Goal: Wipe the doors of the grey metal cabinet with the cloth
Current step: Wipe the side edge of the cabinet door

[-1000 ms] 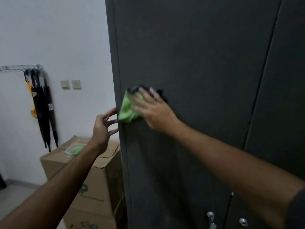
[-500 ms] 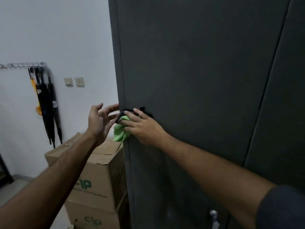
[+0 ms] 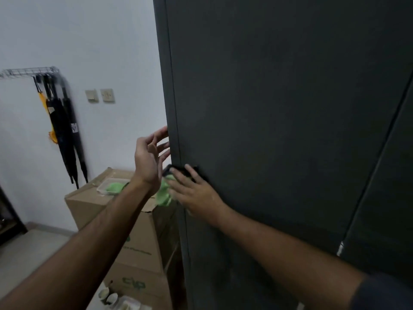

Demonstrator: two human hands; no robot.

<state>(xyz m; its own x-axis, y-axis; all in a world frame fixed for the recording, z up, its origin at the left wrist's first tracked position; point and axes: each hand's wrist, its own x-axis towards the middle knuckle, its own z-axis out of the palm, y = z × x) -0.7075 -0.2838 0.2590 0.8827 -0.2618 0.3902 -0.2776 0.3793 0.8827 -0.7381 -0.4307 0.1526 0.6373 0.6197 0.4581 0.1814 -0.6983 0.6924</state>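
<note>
Green cloth (image 3: 164, 193) sits under the right hand (image 3: 194, 193), pressed flat on the grey cabinet door (image 3: 279, 130) (near its left edge). Left hand (image 3: 148, 162), fingers spread, maybe touches that edge.

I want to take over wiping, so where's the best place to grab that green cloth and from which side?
Take the loose green bunch of the cloth that hangs off the cabinet's left edge, coming in from the left. The right hand pins the rest flat against the door, so only that dangling part can be pinched. The left hand is open right beside it.
</note>
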